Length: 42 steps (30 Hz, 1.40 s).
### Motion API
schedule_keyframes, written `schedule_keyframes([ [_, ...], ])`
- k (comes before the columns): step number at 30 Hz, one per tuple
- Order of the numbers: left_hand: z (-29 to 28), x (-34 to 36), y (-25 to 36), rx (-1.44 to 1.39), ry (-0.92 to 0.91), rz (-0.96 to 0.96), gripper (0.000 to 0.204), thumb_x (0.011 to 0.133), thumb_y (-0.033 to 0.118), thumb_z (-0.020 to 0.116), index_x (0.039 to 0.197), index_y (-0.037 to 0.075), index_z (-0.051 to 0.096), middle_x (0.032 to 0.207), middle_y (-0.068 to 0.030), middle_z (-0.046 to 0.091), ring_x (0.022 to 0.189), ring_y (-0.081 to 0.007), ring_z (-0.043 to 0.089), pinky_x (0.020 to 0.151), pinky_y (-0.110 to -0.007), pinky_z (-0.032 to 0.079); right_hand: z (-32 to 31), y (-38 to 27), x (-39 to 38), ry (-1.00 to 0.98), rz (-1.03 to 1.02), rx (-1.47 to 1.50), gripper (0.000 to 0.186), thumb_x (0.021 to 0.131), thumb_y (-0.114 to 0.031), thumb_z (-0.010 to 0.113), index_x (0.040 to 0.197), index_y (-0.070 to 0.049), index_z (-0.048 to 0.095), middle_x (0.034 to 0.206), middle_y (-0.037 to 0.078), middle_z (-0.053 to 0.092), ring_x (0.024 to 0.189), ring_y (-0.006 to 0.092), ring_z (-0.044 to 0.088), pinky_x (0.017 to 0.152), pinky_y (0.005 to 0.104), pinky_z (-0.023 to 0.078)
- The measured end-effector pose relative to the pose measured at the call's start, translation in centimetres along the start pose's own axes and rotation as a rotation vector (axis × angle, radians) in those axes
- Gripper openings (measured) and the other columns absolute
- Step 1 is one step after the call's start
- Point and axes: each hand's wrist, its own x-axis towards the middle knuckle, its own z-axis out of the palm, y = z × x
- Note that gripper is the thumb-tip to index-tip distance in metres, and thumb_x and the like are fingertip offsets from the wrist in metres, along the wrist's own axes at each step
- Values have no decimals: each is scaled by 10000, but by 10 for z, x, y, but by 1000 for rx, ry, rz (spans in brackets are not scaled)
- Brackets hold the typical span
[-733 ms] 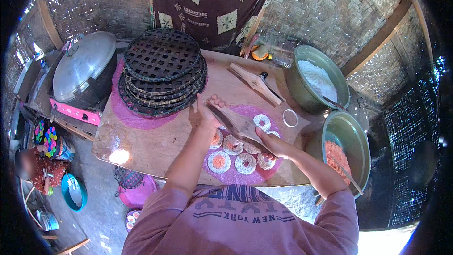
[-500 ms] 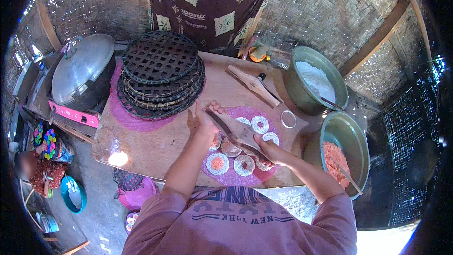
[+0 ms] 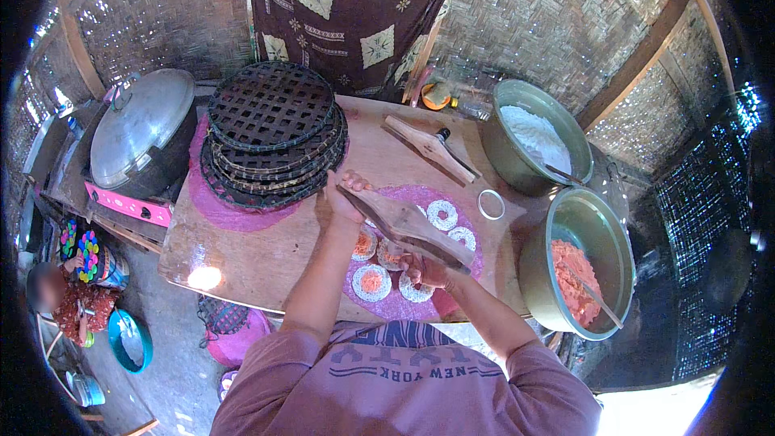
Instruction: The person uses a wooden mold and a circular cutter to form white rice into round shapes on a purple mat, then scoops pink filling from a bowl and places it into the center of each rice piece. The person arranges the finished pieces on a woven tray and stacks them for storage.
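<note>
A long wooden tool [image 3: 416, 228], like a thick shaped board, slants over the work table. My left hand [image 3: 345, 196] is closed round its upper left end. Under the lower right part is my right hand [image 3: 425, 270], its fingers bent; the tool partly covers them, and whether they pinch anything is hidden. Beneath both hands lies a round purple sheet [image 3: 393, 305] bearing several white crumbly rings. One white ring [image 3: 372, 282] near the front has an orange crumbly centre; another white ring [image 3: 441, 215] sits by the far edge. The tool hides some of them.
A second wooden tool [image 3: 432, 149] and a thin white hoop [image 3: 491, 204] lie on the table. Stacked woven trays [image 3: 272, 105] stand left. At right are basins of white powder [image 3: 534, 137] and orange crumbs [image 3: 575, 278]. A lidded pot [image 3: 144, 125] and a person [image 3: 81, 300] are farther left.
My right hand has shifted from gripping the tool's lower right end to underneath it, with its fingers bent. The tool's lower end has moved slightly right. My left hand keeps its grip.
</note>
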Motion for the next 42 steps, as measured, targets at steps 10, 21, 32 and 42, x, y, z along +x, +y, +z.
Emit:
schedule_keyframes([
  [10,46,20,-1,-7,-375,-166,502,904,639,451,692,185,484,571,42,463,580,-139,510,637,-365,472,42,-47,-57,270,-174,-857,597,978,-498,417,1379,-55,420,1031,148,637,826,199,630,683,308,533],
  [21,18,25,-102,111,207,-166,638,894,715,303,706,125,456,607,-13,433,599,-216,447,689,-428,425,53,-96,-124,653,314,-894,780,878,-784,199,771,-84,526,553,4,445,421,101,405,364,253,292],
  [32,9,30,-102,153,171,-158,637,918,681,253,691,121,454,577,-13,406,567,-197,424,634,-377,388,35,-87,-117,770,236,-1050,846,836,-819,272,782,-25,559,544,37,494,425,121,463,367,286,357],
  [42,48,26,-79,324,57,-203,598,910,668,340,667,134,453,551,-2,418,538,-191,446,657,-394,431,38,-62,-98,865,1,-1148,864,899,-745,254,791,27,625,587,90,561,501,193,564,439,340,454],
])
